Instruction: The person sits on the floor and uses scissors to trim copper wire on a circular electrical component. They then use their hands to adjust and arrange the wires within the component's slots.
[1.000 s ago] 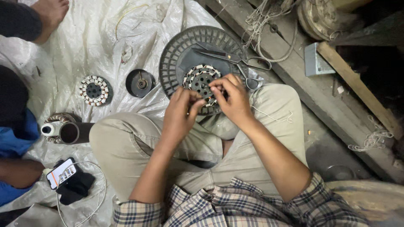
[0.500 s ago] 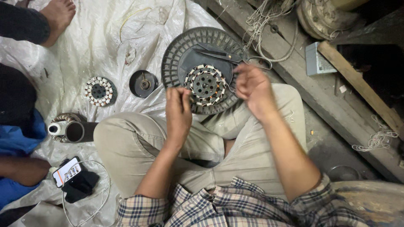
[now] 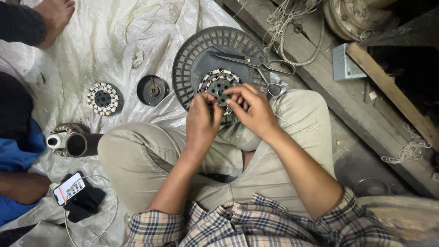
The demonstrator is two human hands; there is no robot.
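Two hands meet over a round wound coil ring (image 3: 218,87) that lies flat in the middle of a dark ribbed round cover (image 3: 192,59), its hole facing up.

At far left a phone (image 3: 68,188) with a lit screen rests on a black pouch (image 3: 87,203). Above it a white spool (image 3: 54,141) lies on its side beside a dark tube (image 3: 80,144) with its open end showing nothing inside. Further right, on the white plastic sheet (image 3: 91,41), lie a second coil ring (image 3: 103,98) and a small black cup-shaped part (image 3: 152,90), both flat.

The left hand (image 3: 203,120) pinches the ring's near edge with fingers together. The right hand (image 3: 251,110) curls its fingertips onto the ring's right side. Scissors (image 3: 256,61) lie on the cover, blades pointing left. A small grey box (image 3: 344,64) sits by a wooden plank (image 3: 388,96).
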